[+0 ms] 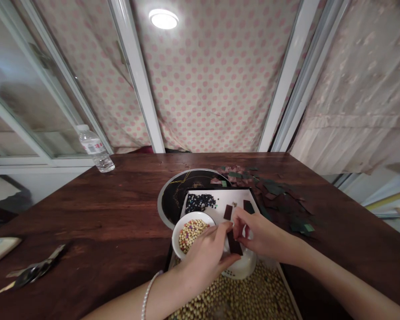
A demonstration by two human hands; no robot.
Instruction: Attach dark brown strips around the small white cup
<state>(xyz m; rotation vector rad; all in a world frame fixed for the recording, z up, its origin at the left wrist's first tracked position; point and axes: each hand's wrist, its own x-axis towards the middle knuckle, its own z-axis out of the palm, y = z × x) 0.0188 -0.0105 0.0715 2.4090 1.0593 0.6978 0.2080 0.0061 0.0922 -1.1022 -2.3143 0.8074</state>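
Downward, left hand (205, 260) and right hand (262, 233) curl together.

- Left hand (203, 262): beside white bowl (176, 240) of mixed beans.
- Right hand (265, 235): pinching dark brown strip (235, 243).
- Dark wood worktop (86, 209): carries white tray (233, 200), scattered dark scraps (273, 189).

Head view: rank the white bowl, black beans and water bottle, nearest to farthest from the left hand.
From the left hand:
1. White bowl of beans: right beside it.
2. Black beans: just beyond the bowl.
3. Water bottle: far left, near the table's far edge.
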